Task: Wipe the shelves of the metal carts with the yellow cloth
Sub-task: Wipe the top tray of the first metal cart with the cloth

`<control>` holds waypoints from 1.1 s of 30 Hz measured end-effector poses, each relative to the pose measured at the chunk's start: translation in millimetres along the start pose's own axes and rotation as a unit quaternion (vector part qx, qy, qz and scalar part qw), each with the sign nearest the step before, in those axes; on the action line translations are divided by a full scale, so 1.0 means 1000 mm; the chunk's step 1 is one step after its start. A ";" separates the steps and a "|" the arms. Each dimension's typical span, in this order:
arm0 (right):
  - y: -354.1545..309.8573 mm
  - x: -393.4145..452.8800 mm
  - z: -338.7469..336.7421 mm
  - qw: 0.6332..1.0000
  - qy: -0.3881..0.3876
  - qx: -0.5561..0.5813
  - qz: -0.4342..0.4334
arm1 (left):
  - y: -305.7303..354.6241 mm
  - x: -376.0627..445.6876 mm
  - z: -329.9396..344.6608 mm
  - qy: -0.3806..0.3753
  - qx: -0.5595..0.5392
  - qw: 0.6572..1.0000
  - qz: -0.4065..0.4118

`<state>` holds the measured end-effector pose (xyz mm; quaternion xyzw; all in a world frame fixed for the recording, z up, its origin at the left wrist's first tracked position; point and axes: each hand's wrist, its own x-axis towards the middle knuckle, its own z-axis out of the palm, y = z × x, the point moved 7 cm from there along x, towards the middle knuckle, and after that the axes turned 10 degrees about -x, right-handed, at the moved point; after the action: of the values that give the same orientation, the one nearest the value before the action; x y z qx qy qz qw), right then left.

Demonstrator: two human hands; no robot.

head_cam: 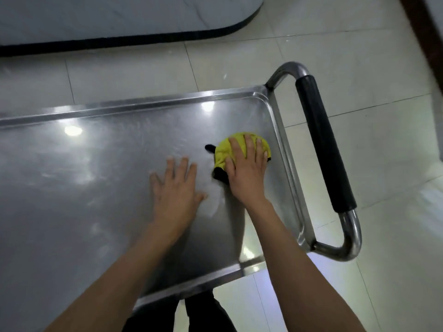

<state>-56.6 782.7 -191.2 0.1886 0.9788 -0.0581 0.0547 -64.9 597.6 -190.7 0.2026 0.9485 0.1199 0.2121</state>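
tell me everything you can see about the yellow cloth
The yellow cloth is a soft, bunched wad with black edging poking out at its left and lower sides. It lies on the metal cart's top shelf, near the handle end. The right hand presses flat on it, fingers spread; the left hand rests apart.

No writing, label, brand mark or number can be read anywhere in this view. The metal cart's shelf (96,176), its black-sleeved handle (323,144) and the yellow cloth (230,149) all show plain surfaces. The floor tiles (383,68) carry no signs or markings either.
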 end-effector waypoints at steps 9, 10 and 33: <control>-0.050 0.131 -0.014 1.000 0.021 -0.001 -0.004 | -0.016 -0.002 -0.003 0.021 -0.001 0.998 0.054; -0.051 0.132 -0.014 1.000 0.027 -0.001 -0.001 | -0.018 -0.001 -0.004 0.019 -0.001 0.998 0.054; 0.015 -0.115 0.003 0.996 -0.054 -0.006 -0.073 | -0.026 -0.006 -0.002 0.047 -0.048 0.997 -0.021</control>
<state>55.3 754.4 -181.2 0.1125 0.9860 -0.0661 0.1041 -69.5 571.3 -195.0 0.1663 0.9546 0.1707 0.1789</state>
